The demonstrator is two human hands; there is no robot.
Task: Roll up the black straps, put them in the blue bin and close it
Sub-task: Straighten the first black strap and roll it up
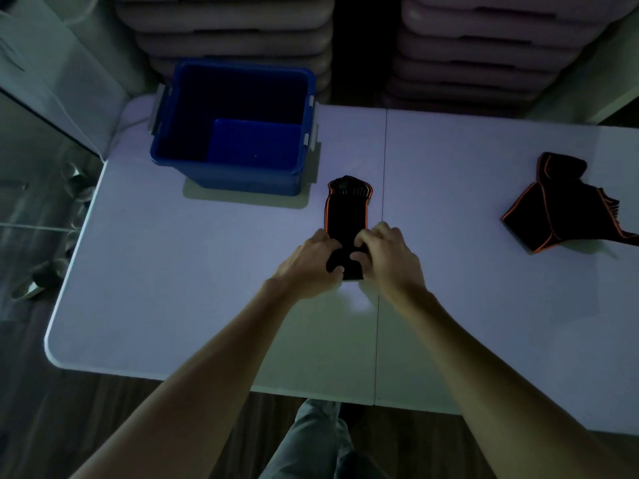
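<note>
A black strap with orange edging lies flat on the white table, stretching away from me toward the blue bin. Its near end is rolled into a small bundle. My left hand and my right hand both grip that roll, fingers curled over it from either side. The bin stands open at the back left with a blue lid resting inside it. A second black strap with orange edging lies crumpled at the right of the table.
Stacks of pale padded items rise behind the table on both sides of a dark gap. A white cabinet stands at the far left. The table's front edge is near my legs, with wooden floor below.
</note>
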